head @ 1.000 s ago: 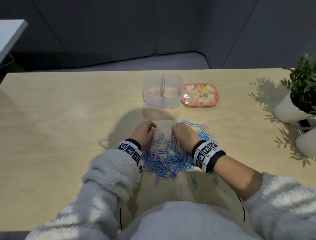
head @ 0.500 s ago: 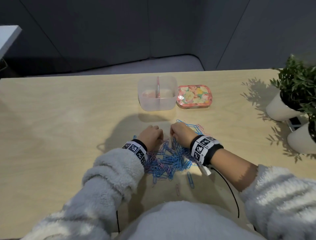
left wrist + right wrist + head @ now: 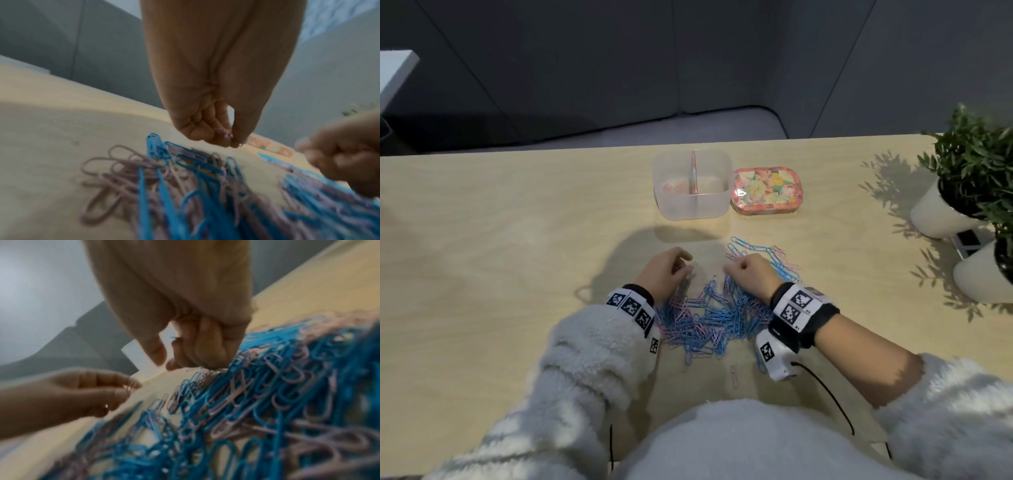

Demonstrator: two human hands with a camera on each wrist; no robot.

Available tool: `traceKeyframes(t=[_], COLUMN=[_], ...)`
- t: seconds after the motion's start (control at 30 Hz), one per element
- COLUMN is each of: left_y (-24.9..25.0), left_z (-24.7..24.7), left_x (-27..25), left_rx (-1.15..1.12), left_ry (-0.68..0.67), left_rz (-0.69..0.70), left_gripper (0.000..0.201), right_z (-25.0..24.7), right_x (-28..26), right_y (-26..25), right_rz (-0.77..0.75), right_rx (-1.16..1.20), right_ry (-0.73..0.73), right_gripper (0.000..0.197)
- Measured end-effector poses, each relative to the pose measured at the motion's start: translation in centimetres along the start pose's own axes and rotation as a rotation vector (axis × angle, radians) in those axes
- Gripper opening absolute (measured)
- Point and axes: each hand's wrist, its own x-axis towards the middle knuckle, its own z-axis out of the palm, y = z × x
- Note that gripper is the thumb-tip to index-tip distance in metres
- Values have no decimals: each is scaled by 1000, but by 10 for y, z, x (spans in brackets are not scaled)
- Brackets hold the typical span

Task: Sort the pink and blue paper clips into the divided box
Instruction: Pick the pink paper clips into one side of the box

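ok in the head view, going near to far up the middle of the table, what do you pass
mixed pile of paper clips → left hand and right hand side by side at the pile's far edge → bare table → divided box, with the floral tin beside it

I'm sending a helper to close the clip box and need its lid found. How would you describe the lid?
On the light wooden table, find the clear plastic divided box at the far middle. The lid lies flat right beside it, on the potted plants' side. It alone is a rounded rectangle with a pink floral print.
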Motion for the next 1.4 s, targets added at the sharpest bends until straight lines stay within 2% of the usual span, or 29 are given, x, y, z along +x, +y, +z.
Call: traceKeyframes(t=[0.1, 0.2, 0.27, 0.33, 0.4, 0.5, 0.6, 0.67, 0.73, 0.77, 0.87, 1.0, 1.07, 1.17, 1.23, 1.3, 1.4], left_y=[5, 14, 16, 15, 14, 13, 14, 14, 15, 15, 18, 17, 16, 21, 28, 39, 56], left_z=[-5, -8, -6, 0, 8, 16, 21, 23, 24, 24, 24, 20, 14, -7, -28, -50, -72], left_x=[5, 7, 7, 5, 2, -6, -12, -14, -15, -16, -16, -19, -20, -15, -5, 8, 33], left_rx=[-173, -415, -447, -329, -122, 87, 231, 281, 323, 339, 365, 350, 317, 209, 177, 176, 248], left_ry=[-42, -75, -119, -182, -221, -193, -164, -145, -135, -135, -143, -168, -140, -54, 8, 74, 177], left_rz=[-109, -250, -277, -244, -180, -95, -22, 6, 31, 35, 17, -22, -42, -102, -114, -78, 24], left_gripper=[17, 24, 28, 29, 30, 28, 25, 21, 17, 16, 13, 13, 11, 12, 10, 10, 6], right_z=[10, 9, 3, -6, -15, -28, -33, -30, -24, -20, -11, -8, -9, -9, -8, -5, 5], right_x=[-4, 0, 4, 7, 6, 3, -2, -4, -1, 0, 6, 8, 6, 3, 4, 8, 6], right_y=[-2, -3, -1, 3, 7, 9, 3, -3, -10, -14, -17, -15, -15, -15, -16, -19, -25], right_rz=[-48, -37, -14, -26, -76, -60, -25, 43, 124, 154, 151, -54, -63, 33, 51, -35, -77], right_rx=[-344, -359, -300, -235, -75, 180, 324, 546, 687, 683, 521, 241, 237, 402, 382, 121, -302], right_ry=[-13, 2, -22, -40, -61, -146, -219, -216, -199, -197, -164, -93, -114, -192, -126, -45, -100], right_gripper=[32, 20, 15, 21, 30, 42, 32, 20, 21, 20, 25, 24, 19, 25, 27, 26, 33])
